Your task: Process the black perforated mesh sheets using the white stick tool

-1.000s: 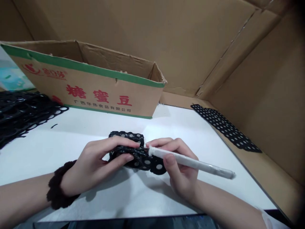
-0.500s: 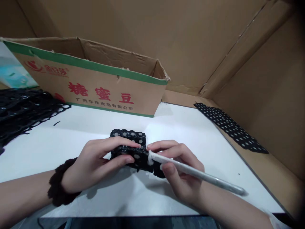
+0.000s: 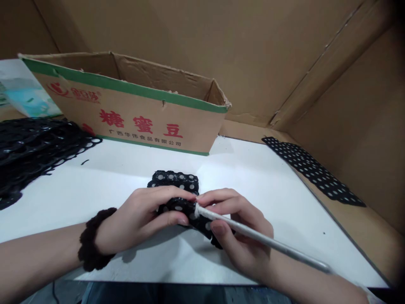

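Between both hands is a black sheet (image 3: 178,205) with pale round dots, bent up off the white table. My left hand (image 3: 148,219) pinches its left part between thumb and fingers. Closed around a silvery rod (image 3: 268,240) is my right hand (image 3: 243,236); the rod's whitish, frayed-looking tip rests on the dotted sheet. My right thumb and fingertips also touch the sheet's right part, close to the left fingertips. Right behind my left hand lies a dotted black piece (image 3: 176,177); I cannot tell whether it is joined to the held sheet.
An open cardboard box (image 3: 142,114) with red lettering stands behind the hands. Black ring-edged strips (image 3: 38,147) are heaped at the left, below a blue-white package (image 3: 30,95). Another dotted black sheet (image 3: 313,171) lies along the right edge. Cardboard walls (image 3: 253,55) enclose the back and right.
The sheet's right end now tilts lower toward me, and my left hand has shifted a little right along it. The whole view has drifted slightly right. Both hands keep their grips.
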The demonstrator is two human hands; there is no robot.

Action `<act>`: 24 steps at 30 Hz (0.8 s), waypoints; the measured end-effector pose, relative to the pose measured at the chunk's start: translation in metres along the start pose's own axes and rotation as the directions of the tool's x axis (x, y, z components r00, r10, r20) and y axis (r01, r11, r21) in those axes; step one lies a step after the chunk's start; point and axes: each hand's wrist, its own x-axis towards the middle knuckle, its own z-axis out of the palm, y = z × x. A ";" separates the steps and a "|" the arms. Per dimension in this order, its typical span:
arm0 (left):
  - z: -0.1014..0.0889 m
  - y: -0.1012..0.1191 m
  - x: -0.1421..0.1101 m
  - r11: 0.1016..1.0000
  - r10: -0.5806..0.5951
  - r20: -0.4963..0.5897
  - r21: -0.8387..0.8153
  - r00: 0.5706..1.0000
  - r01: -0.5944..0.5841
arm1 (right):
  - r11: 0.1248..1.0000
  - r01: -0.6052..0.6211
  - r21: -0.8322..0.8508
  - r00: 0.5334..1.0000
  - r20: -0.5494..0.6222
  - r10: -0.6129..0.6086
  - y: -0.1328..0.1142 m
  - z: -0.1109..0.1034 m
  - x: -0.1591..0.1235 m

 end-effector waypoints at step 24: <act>0.006 -0.006 -0.001 0.952 -0.055 -0.039 -0.304 0.998 0.040 | 0.997 -0.054 0.049 0.998 0.022 0.053 0.010 0.000 0.003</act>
